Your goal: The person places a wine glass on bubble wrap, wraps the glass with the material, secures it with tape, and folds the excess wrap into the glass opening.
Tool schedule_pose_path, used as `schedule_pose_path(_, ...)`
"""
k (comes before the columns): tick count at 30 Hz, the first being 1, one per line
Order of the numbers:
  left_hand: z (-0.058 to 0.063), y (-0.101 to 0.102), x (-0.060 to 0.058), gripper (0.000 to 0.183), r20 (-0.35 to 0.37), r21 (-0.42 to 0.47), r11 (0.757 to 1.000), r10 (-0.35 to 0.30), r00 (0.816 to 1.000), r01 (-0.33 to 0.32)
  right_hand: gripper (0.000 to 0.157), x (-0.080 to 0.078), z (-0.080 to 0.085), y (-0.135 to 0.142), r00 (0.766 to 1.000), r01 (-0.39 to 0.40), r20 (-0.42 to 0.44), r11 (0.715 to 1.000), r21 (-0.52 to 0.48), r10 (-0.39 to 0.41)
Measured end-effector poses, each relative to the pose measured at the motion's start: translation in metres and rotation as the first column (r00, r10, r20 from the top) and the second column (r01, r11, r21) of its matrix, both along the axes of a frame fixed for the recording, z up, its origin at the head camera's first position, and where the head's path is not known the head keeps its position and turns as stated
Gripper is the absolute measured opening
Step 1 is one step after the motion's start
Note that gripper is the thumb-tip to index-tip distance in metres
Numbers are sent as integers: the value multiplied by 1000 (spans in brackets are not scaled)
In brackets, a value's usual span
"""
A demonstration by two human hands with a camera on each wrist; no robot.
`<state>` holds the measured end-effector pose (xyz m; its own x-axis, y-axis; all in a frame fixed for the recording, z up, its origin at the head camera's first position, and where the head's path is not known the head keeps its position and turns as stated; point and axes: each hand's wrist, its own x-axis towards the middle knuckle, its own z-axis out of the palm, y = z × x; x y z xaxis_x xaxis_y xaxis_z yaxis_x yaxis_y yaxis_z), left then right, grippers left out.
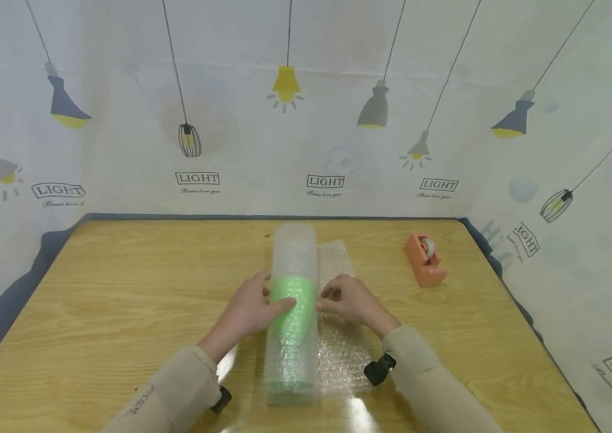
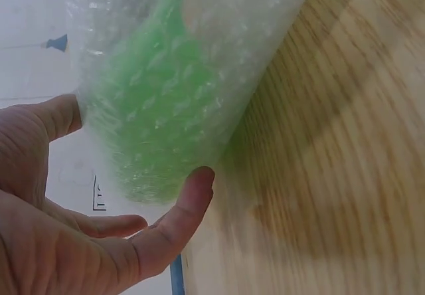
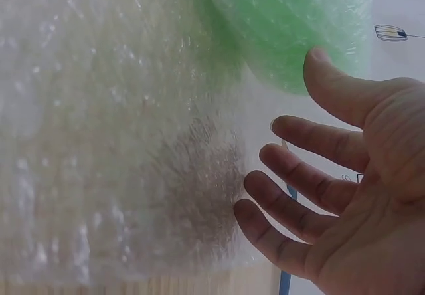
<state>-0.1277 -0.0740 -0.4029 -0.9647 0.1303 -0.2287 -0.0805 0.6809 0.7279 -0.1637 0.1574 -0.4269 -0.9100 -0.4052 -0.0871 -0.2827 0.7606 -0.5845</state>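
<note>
The bubble-wrap roll (image 1: 294, 258) may unwind, because the half-spread left grip (image 1: 250, 308) only touches it and the spread right grip (image 1: 353, 299) holds nothing.

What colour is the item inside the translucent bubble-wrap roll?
The wrapped item is green, clearest in the left wrist view.

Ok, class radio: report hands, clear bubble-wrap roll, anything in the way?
Left hand on clear bubble-wrap roll, green object inside. Right hand beside it, over loose wrap. Orange block-shaped tape dispenser off to the right; nothing visibly blocking.
</note>
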Motion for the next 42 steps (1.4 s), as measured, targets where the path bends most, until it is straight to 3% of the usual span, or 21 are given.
schedule_pose_path(6, -9, 2, -2, 95, 49, 24, 1000, 7, 999, -8, 29, 1, -1, 7, 999, -39, 10, 998, -57, 40)
schedule_pose_path(14, -9, 6, -2, 99, 87, 51, 999, 12, 996, -16, 28, 0, 2, 19, 985, -75, 134, 966, -246, 111)
schedule_pose_path(26, -15, 10, -2, 94, 47, 113, 993, -21, 999, 16, 38, 0, -4, 18, 990, -77, 102, 972, -221, 102)
schedule_pose_path(35, -9, 2, 0, 79, 57, 170, 985, -23, 998, 13, 29, 0, -2, 14, 989, -107, 82, 971, -212, 127)
schedule_pose_path(42, -6, 1, 3, 77, 28, 162, 985, -60, 998, 55, 30, 0, -2, 17, 991, -97, 76, 977, -189, 113)
